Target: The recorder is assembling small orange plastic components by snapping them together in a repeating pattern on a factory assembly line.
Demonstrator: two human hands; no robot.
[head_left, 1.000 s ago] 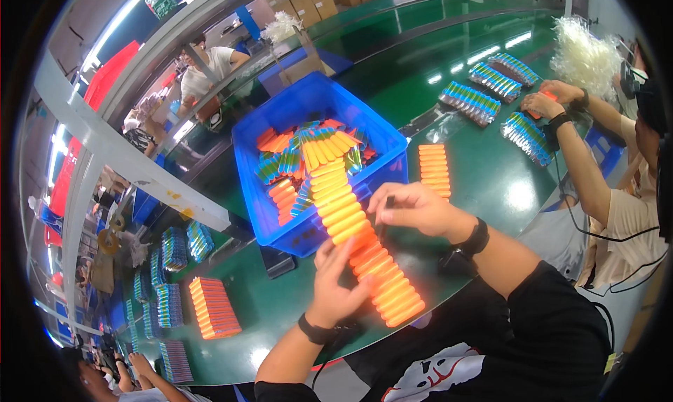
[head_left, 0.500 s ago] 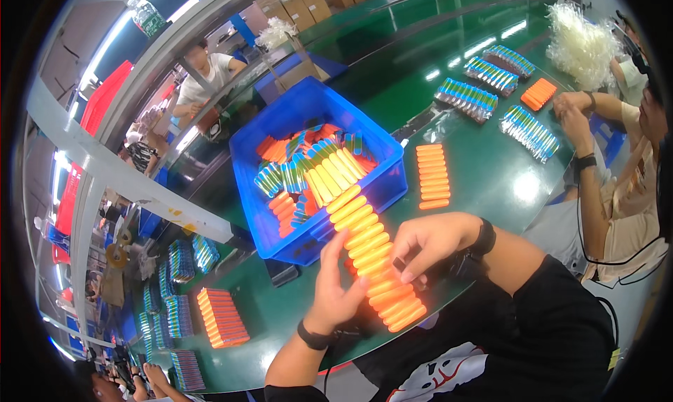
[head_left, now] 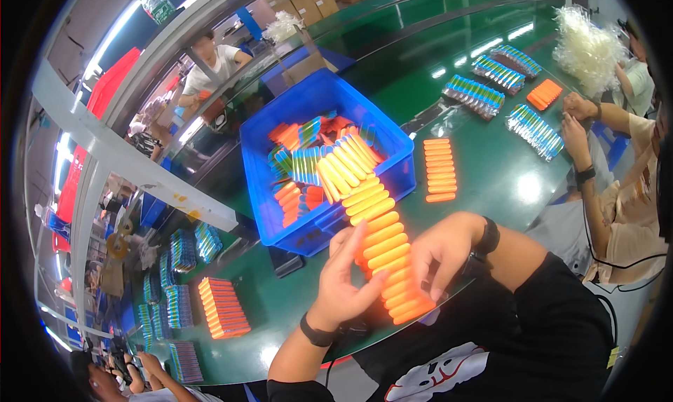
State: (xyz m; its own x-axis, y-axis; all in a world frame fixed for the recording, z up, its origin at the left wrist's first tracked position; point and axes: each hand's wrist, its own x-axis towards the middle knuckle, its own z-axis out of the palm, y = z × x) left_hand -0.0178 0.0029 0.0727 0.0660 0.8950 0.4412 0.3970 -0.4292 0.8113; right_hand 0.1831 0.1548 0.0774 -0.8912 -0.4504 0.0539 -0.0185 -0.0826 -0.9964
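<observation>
A long strip of orange sticks (head_left: 382,230), joined side by side, runs from the blue bin (head_left: 280,242) down to the near table edge. My left hand (head_left: 343,279) is along the strip's left side, thumb over its edge and the other fingers partly hidden against it. At the right edge of the strip, my right hand (head_left: 445,251) has its fingers bent downward and close together; whatever is between them cannot be made out. The strip's upper end lies over a heap of orange strips and blue-green wrapped packs (head_left: 303,165) inside the bin.
Right of the bin lies a short orange strip (head_left: 440,171). A stacked orange block (head_left: 223,307) and several wrapped packs (head_left: 180,306) sit at the left. Farther right are more packs (head_left: 473,97), a clear plastic bundle (head_left: 589,51) and a co-worker's hands (head_left: 576,125). A metal post (head_left: 161,185) crosses the left.
My right hand has shifted slightly right, its fingers turning downward; a small dark piece earlier visible at its fingertips no longer shows. My left hand remains along the strip.
</observation>
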